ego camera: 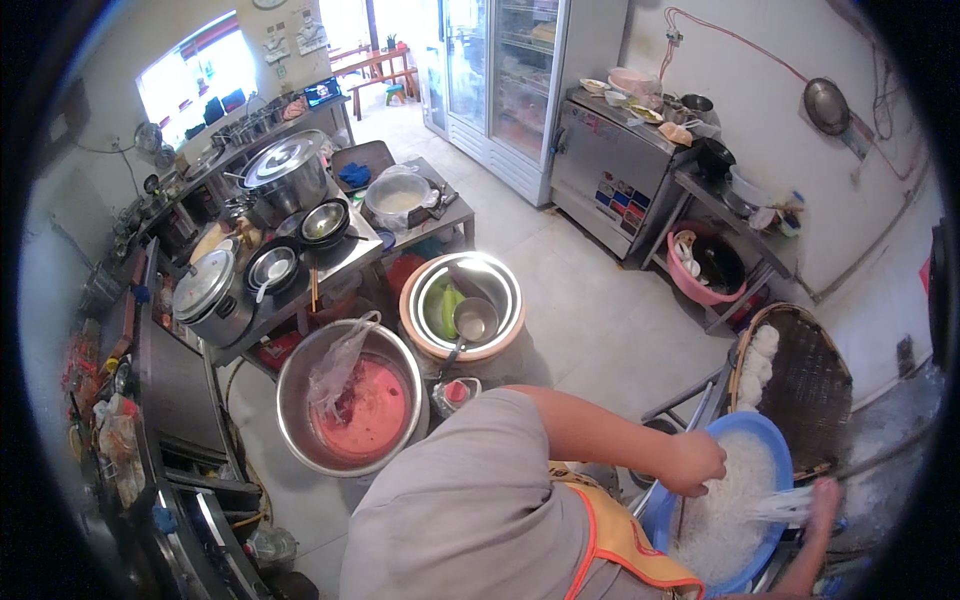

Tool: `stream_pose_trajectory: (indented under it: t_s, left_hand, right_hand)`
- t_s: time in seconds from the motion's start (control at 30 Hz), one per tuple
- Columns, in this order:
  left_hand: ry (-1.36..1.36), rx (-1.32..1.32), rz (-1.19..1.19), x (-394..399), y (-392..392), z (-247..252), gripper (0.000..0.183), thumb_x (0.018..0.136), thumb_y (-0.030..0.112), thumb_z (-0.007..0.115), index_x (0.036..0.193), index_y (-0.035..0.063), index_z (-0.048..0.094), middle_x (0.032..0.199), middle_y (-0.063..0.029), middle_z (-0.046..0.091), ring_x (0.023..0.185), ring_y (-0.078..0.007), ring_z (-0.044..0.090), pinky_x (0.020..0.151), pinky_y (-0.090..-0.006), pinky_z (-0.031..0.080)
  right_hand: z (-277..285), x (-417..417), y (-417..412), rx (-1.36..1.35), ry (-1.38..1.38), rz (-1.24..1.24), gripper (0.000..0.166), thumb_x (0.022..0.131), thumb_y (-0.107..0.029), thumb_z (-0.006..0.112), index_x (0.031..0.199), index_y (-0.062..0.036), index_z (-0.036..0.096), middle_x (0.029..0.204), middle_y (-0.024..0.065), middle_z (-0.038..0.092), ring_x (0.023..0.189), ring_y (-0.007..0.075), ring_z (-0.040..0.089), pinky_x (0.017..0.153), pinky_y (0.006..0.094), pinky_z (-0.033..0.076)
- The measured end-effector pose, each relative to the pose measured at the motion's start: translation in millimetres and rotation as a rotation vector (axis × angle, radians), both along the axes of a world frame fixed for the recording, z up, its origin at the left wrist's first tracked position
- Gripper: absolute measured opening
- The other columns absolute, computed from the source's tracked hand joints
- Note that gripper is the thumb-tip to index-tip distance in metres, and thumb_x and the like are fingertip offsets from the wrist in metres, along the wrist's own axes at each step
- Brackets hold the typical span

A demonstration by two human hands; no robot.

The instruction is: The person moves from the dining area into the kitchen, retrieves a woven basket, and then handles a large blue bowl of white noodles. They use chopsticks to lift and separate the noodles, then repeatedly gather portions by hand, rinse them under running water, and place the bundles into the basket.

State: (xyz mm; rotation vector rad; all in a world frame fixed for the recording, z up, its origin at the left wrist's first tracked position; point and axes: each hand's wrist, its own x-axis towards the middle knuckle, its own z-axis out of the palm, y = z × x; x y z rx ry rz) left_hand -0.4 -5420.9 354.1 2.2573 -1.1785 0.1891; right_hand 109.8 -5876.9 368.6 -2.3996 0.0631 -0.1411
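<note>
A blue plastic basin (780, 450) full of white, noodle-like strands (724, 517) is at the lower right. My left hand (694, 465) is over its near-left side with curled fingers; whether anything is in them cannot be made out. On the basin's right side my right hand (825, 495) grips a bundle of white strands (784, 505) that stretches towards the basin. A round woven bamboo tray (802, 390), with white clumps (757, 367) along its left edge, stands just beyond the basin. My orange-edged yellow apron (630, 540) is beside the basin.
A large steel pot (281, 427) with pink contents and a round tub (409, 311) holding a steel bowl and ladle (475, 321) stand on the floor. Left are a steel table (360, 251) with pots and bowls; beyond, a glass-door refrigerator (517, 161) and a loaded shelf (750, 225).
</note>
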Motion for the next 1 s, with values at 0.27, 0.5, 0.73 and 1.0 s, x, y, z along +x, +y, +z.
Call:
stream_pose_trajectory:
  t_s: [0.27,0.5,0.73,1.0]
  left_hand:
    - [0.054,-0.121,0.240,-3,78,-18,0.020,0.068,0.018,0.062,0.082,0.0043,0.059,0.075,-0.0130,0.055,0.074,-0.0315,0.055,0.063,-0.0425,0.044]
    - [0.107,-0.170,0.240,3,99,-16,0.021,0.071,0.018,0.061,0.086,0.0045,0.059,0.078,-0.0139,0.056,0.075,-0.0323,0.055,0.064,-0.0423,0.044]
    - [0.067,-0.257,0.193,13,105,-3,0.020,0.074,0.018,0.059,0.088,0.0046,0.059,0.078,-0.0146,0.057,0.074,-0.0321,0.056,0.065,-0.0414,0.045]
    - [-0.051,-0.346,0.170,14,112,6,0.017,0.073,0.017,0.059,0.082,0.0036,0.058,0.073,-0.0139,0.056,0.072,-0.0323,0.055,0.063,-0.0419,0.044]
  right_hand:
    - [-191,7,31,-0.363,0.206,0.065,0.030,0.073,-0.008,0.052,0.100,0.0051,0.056,0.089,0.0196,0.061,0.080,0.0305,0.058,0.072,0.0397,0.044]
    - [-137,23,10,-0.311,0.126,-0.026,0.032,0.064,0.001,0.055,0.095,0.0031,0.055,0.089,0.0162,0.059,0.084,0.0280,0.057,0.075,0.0363,0.044]
    - [55,-18,-12,-0.308,-0.387,-0.195,0.025,0.066,0.004,0.049,0.090,-0.0003,0.051,0.088,0.0148,0.053,0.091,0.0273,0.051,0.084,0.0348,0.039]
    - [31,-45,57,-0.540,-0.143,0.002,0.023,0.064,0.005,0.047,0.087,-0.0007,0.051,0.085,0.0149,0.053,0.086,0.0283,0.050,0.082,0.0353,0.039]
